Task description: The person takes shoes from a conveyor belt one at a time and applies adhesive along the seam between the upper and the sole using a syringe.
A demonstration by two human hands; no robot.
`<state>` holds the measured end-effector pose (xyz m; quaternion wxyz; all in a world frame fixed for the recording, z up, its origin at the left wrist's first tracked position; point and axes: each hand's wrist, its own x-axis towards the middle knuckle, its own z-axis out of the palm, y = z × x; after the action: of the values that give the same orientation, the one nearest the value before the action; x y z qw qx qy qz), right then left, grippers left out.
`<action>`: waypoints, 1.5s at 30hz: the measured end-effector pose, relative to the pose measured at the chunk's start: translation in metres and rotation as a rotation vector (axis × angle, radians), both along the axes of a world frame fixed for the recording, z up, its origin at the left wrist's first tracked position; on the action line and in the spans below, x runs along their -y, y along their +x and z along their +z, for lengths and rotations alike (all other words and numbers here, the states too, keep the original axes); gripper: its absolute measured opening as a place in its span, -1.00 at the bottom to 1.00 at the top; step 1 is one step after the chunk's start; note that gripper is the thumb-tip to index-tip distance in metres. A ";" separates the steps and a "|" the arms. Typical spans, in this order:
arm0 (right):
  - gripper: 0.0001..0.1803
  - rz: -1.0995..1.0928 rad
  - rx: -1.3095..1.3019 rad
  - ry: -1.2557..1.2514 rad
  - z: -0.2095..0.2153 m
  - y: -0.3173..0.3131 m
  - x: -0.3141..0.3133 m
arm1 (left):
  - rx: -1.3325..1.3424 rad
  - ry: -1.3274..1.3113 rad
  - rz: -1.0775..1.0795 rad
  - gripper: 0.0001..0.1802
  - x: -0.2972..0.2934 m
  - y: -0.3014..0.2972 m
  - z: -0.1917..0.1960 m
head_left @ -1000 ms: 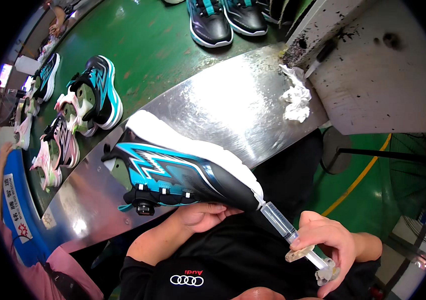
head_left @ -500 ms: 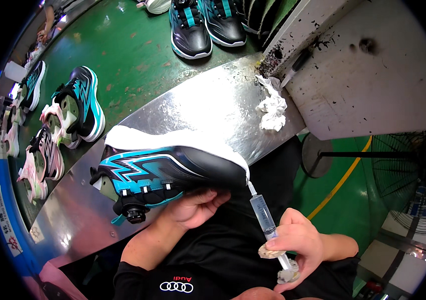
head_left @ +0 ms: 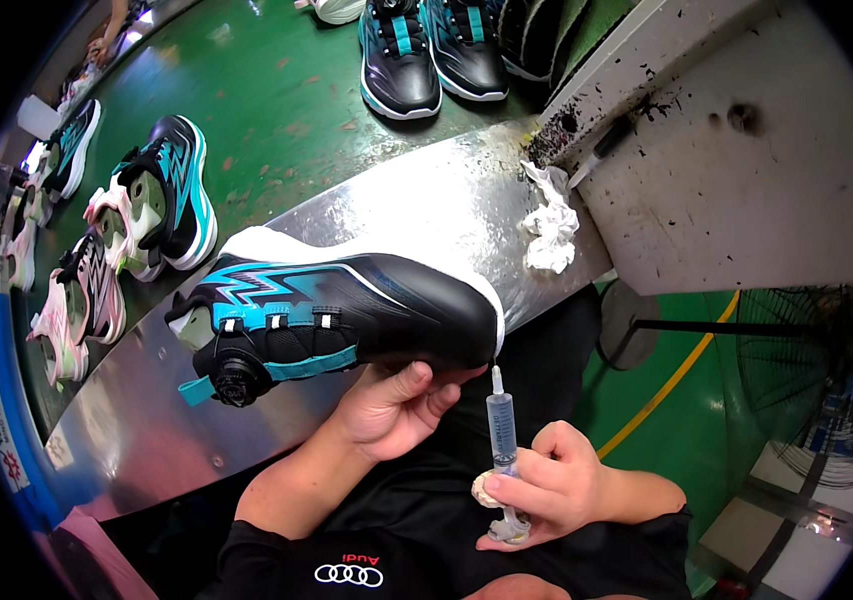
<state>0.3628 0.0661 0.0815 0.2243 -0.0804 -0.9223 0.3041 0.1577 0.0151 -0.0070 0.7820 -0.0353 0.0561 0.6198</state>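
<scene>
A black and teal shoe (head_left: 346, 310) with a white sole lies on its side over the near edge of a shiny metal table (head_left: 426, 200). My left hand (head_left: 391, 405) holds it from below, near the toe. In my right hand (head_left: 546, 485) is a clear syringe (head_left: 501, 435), upright, together with a small pale wad. The syringe's needle tip touches the shoe at the toe, where the white sole meets the black upper.
A crumpled white cloth (head_left: 549, 225) lies at the table's right end beside a stained white box (head_left: 746, 170). Several shoes (head_left: 161, 205) stand on the green belt beyond the table, and two black ones (head_left: 431, 50) at the top. A floor fan (head_left: 826, 390) stands on the right.
The syringe has swung from a slant to nearly upright, its tip still at the shoe's toe. The shoe has shifted slightly right as my view moved.
</scene>
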 end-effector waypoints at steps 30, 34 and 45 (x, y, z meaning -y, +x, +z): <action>-0.08 -0.145 -0.104 0.042 -0.052 -0.004 -0.049 | -0.039 -0.172 -0.135 -0.44 0.102 -0.005 -0.038; -0.07 -0.127 -0.103 0.016 -0.059 -0.010 -0.047 | -0.047 -0.200 -0.135 -0.41 0.106 -0.004 -0.040; -0.07 -0.130 -0.094 -0.014 -0.065 -0.014 -0.044 | -0.082 -0.188 -0.133 -0.35 0.108 -0.008 -0.037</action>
<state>0.3489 0.1100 0.0163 0.2859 -0.1275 -0.9015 0.2990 0.1502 -0.0929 -0.0439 0.8116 -0.0791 0.1480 0.5596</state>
